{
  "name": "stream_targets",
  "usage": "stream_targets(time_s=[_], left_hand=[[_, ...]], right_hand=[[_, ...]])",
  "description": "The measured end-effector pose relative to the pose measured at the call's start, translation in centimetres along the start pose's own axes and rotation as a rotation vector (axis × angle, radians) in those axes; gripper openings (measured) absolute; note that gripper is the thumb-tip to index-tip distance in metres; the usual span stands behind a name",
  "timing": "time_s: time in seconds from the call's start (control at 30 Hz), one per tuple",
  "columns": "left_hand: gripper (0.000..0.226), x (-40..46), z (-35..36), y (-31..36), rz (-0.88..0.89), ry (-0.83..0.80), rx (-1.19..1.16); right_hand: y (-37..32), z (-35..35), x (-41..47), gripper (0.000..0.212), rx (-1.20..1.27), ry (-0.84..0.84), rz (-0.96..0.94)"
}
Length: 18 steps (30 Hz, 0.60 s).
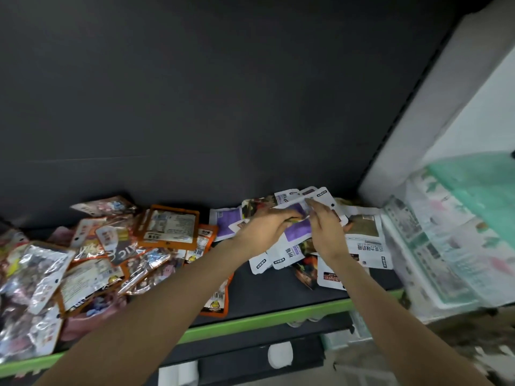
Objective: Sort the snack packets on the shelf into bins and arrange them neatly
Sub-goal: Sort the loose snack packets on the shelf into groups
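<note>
Right of orange packet (169,224): left hand (264,227), right hand (326,227) together pinching purple packets (297,229), probably; light, slippery, grab edges.

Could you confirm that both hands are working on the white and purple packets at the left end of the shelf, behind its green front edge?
Not quite: the head view shows the left hand and right hand on the white and purple packets toward the right end of the shelf. The left end holds orange and shiny packets. The green front edge is correct.
</note>
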<state>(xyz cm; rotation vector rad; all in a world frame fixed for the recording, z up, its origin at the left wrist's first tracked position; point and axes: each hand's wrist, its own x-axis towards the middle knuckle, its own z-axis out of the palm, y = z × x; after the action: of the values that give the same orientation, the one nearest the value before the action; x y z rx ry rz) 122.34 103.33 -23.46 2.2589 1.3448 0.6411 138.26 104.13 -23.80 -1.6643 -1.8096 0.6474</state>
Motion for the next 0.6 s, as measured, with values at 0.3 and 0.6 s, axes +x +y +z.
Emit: stream_targets(time_s=[0.3, 0.6], left_hand=[[0.045, -2.0, -0.6, -0.8, -0.085, -0.182, -0.077], [0.092, -6.4, 2.3, -4.5, -0.288, -0.501, 0.081]], right_hand=[[0.2, -0.4, 0.5, 0.040, 0.022, -0.344, 0.106], [2.8, 1.3, -1.5, 0.074, -0.575, -0.412, -0.133]])
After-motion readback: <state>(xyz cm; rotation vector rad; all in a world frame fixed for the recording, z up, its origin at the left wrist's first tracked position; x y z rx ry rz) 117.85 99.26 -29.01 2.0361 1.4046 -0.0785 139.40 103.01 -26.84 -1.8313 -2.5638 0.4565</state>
